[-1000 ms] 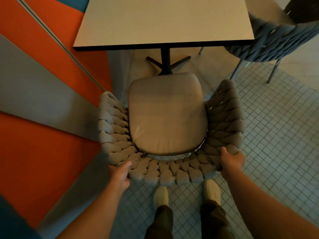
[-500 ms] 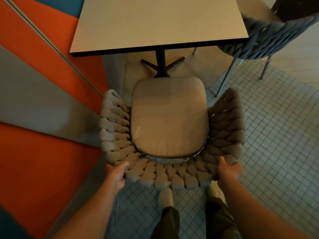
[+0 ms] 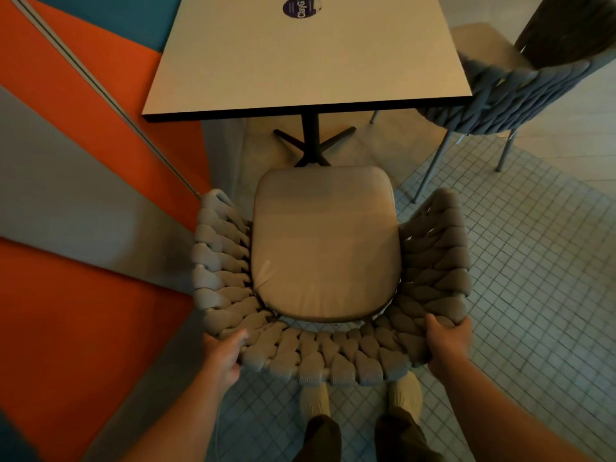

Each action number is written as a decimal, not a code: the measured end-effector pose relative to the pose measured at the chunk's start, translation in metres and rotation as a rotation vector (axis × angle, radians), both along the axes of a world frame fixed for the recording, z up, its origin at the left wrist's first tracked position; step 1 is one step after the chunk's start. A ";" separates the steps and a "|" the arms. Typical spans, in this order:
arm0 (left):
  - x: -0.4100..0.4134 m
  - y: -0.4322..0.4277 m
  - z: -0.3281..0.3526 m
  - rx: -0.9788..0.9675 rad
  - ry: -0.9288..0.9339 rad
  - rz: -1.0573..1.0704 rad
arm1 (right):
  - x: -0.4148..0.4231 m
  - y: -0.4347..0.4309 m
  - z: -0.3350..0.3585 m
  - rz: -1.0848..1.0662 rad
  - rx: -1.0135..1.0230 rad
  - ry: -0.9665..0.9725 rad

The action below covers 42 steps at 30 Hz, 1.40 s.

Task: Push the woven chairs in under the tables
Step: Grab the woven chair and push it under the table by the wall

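We see a chair with a back of thick, rough woven rope, and its seat cushion looks like smooth, matt cloth. The table has a smooth, matt top on a black metal base. The floor is small matt tiles.

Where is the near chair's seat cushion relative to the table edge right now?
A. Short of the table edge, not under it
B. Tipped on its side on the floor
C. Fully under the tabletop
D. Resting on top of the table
A: the seat cushion lies wholly clear of the table edge, with the table base showing between; the left hand and right hand grip the woven chair back.
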<state>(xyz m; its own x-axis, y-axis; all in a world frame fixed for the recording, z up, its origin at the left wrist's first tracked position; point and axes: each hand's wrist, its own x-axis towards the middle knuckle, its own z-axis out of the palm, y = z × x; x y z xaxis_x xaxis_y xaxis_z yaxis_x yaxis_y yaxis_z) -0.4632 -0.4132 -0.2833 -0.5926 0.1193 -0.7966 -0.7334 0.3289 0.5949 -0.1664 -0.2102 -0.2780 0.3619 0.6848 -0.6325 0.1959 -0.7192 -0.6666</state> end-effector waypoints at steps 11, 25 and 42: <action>0.017 -0.013 0.000 0.035 -0.004 0.022 | 0.010 -0.009 0.000 -0.001 -0.013 0.004; 0.017 -0.016 0.001 0.040 -0.017 0.029 | 0.012 -0.010 -0.003 -0.001 -0.025 -0.023; 0.017 -0.012 0.010 -0.010 -0.031 0.038 | 0.014 -0.012 0.002 0.043 -0.040 -0.062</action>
<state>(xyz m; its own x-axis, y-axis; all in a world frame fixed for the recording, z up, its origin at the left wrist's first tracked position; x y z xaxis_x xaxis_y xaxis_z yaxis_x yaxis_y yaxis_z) -0.4457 -0.4249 -0.2736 -0.5717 0.0886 -0.8157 -0.7636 0.3062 0.5684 -0.1522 -0.2217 -0.2761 0.3721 0.6749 -0.6372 0.2673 -0.7353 -0.6228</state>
